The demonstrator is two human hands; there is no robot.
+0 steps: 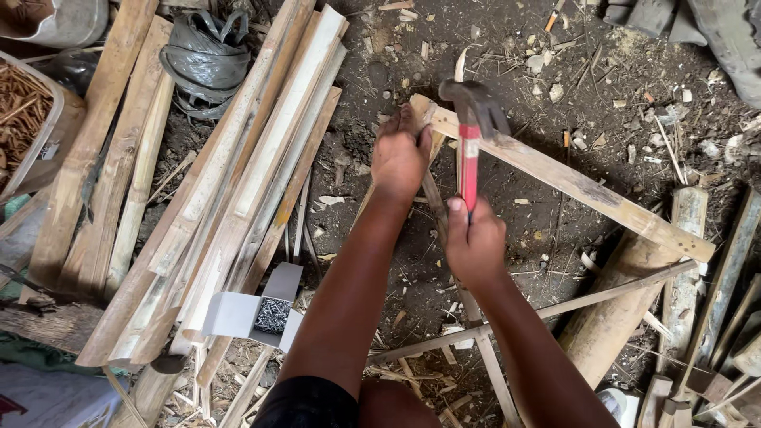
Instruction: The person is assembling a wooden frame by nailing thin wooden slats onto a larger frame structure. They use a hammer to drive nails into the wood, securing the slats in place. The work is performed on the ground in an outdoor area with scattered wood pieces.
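My right hand [474,242] grips the red handle of a claw hammer [470,135], whose dark head is raised just above the joint of a wooden frame. My left hand [400,154] presses down on the corner where a long wooden slat [571,182] meets another slat running toward me. Whether a nail stands under the hammer is hidden by my left hand's fingers. The slats rest on dirt ground.
A pile of split bamboo and wooden strips [230,182] lies to the left. An open white cardboard box of small nails [272,315] sits at its lower end. A thick bamboo pole [626,309] lies to the right, a black plastic bag [204,55] at the top left.
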